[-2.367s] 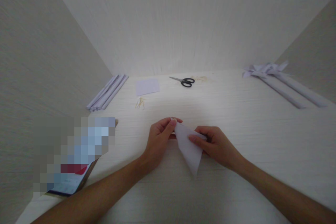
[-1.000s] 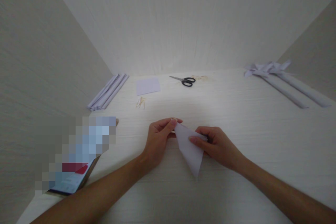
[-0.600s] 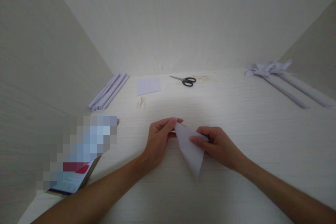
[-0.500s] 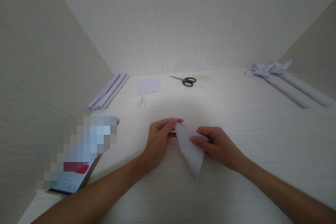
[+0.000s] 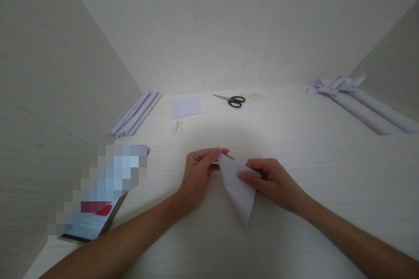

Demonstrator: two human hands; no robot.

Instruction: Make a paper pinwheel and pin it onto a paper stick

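Note:
A white sheet of paper (image 5: 238, 187), folded to a pointed shape, is held between my two hands above the table. My left hand (image 5: 201, 172) pinches its upper left corner between thumb and fingers. On the other side my right hand (image 5: 270, 179) grips the right edge, thumb lying on the front face and fingers behind. One tip of the paper hangs down toward me. The fingers behind the paper are partly hidden.
Black-handled scissors (image 5: 234, 101) lie at the back, beside a square paper stack (image 5: 186, 107) and small thin sticks or strips (image 5: 177, 128). Rolled papers (image 5: 137, 114) lie at left, paper tubes with folded ends (image 5: 363, 107) at right. A partly blurred phone (image 5: 94, 222) rests front left.
Almost nothing differs. Both hands keep their hold on the folded paper, and the view has shifted very slightly.

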